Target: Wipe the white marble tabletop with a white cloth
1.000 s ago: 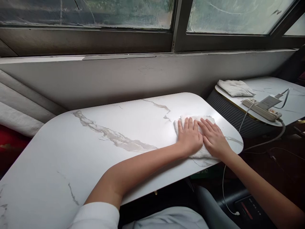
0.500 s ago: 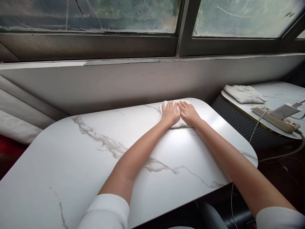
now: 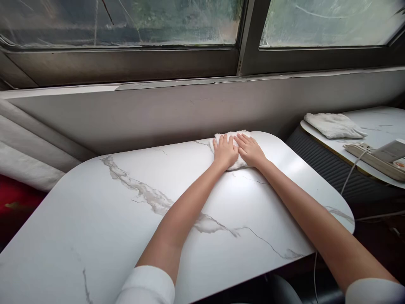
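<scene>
A white cloth (image 3: 236, 165) lies at the far edge of the white marble-patterned table (image 3: 95, 219), near its rounded far right corner. On the cloth's left part my left hand (image 3: 225, 152) rests palm down, its fingers stretched out flat. Beside it, almost touching at the thumbs, my right hand (image 3: 249, 150) presses flat on the right part with fingers extended. Both arms reach forward across the tabletop. The cloth's middle is hidden beneath the hands.
A second table (image 3: 379, 116) at the right bears a folded white cloth (image 3: 335, 125) and a power strip (image 3: 376, 160) with a plugged-in adapter. A white cable (image 3: 349, 173) hangs between the tables. A low wall (image 3: 152, 114) and window frame run behind.
My hands and the cloth have slid slightly left along the table's far edge. The camera view has shifted a little, so the tables appear further right.
</scene>
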{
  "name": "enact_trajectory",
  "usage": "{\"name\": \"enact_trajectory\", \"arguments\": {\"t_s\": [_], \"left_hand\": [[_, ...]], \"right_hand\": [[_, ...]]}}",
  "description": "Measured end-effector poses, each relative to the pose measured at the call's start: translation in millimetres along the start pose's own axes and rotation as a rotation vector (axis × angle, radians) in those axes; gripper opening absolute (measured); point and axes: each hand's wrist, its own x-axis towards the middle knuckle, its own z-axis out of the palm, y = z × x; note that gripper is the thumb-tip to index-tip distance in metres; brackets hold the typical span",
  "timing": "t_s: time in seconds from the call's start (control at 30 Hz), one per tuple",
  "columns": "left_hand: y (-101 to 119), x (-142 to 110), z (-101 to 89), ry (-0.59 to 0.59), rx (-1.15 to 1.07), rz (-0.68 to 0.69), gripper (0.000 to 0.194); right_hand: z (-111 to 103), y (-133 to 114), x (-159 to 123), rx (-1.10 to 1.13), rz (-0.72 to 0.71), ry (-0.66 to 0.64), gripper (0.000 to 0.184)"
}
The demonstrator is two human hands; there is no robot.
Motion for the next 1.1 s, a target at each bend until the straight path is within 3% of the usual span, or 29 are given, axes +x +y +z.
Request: {"name": "enact_trajectory", "arguments": {"t_s": [0.1,0.23,0.43,0.6,0.7,0.83,0.93,1.1], "left_hand": [[7,-31,-3.1,-0.021,-0.002,0.040,0.054],[22,-95,-9.4,-0.051,-0.012,0.089,0.055],[33,-196,-22.8,-0.109,-0.052,0.226,0.058],[24,-243,-42.0,-0.224,-0.166,0.278,0.061],[18,-249,-50.7,-0.275,-0.216,0.234,0.060],[7,-231,-49.5,-0.236,-0.197,0.118,0.057],[-7,-199,-43.6,-0.174,-0.152,0.050,0.055],[-48,-123,-39.9,-0.058,-0.041,0.010,0.052]], "right_hand": [[-1,-5,-32,-0.012,-0.023,0.021,0.055],[-4,-17,-96,-0.018,-0.069,0.057,0.055],[-19,-60,-201,-0.021,-0.126,0.178,0.066],[-31,-93,-243,0.045,-0.135,0.197,0.077],[-30,-97,-243,0.051,-0.174,0.180,0.078],[-25,-97,-215,0.017,-0.206,0.125,0.071],[-20,-101,-175,0.000,-0.169,0.032,0.061],[-14,-108,-82,0.011,-0.086,-0.042,0.058]]}}
